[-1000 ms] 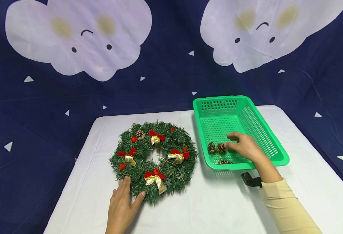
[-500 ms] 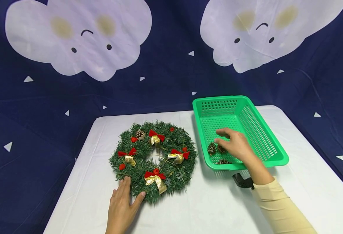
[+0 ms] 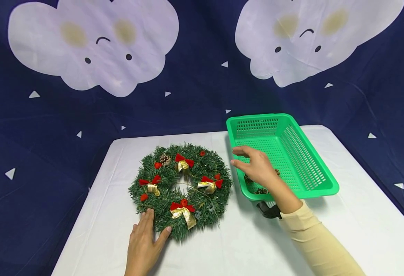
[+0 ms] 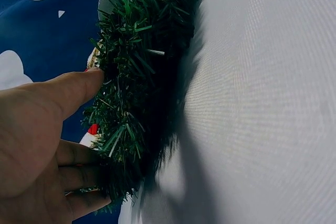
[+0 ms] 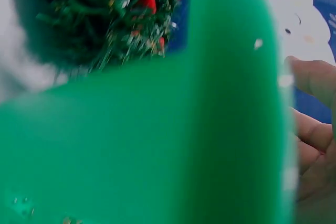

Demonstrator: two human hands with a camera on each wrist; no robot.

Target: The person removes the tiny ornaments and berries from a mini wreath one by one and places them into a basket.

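Observation:
A green wreath [image 3: 180,189] with red-and-gold bows and a small pine cone lies on the white table [image 3: 243,245]. My left hand [image 3: 150,230] lies flat on the table, its fingers and thumb touching the wreath's near-left edge; the left wrist view shows the thumb [image 4: 79,85] against the wreath's needles [image 4: 136,77]. My right hand [image 3: 239,157] hovers over the left rim of the green basket [image 3: 309,153], fingers loosely spread and holding nothing. Pine cones [image 3: 261,189] lie in the basket's near corner, partly hidden by that hand. The right wrist view shows the blurred basket wall [image 5: 157,145], the wreath [image 5: 105,14] and my fingers [image 5: 315,129].
A dark blue backdrop [image 3: 202,99] with white cloud faces hangs behind the table. The basket stands at the right, its far part holding nothing. Bare tablecloth lies along the near edge and to the right of the basket.
My right hand has lifted from the pine cones in the basket and moved left toward the wreath, holding nothing. The left hand and wreath have stayed put.

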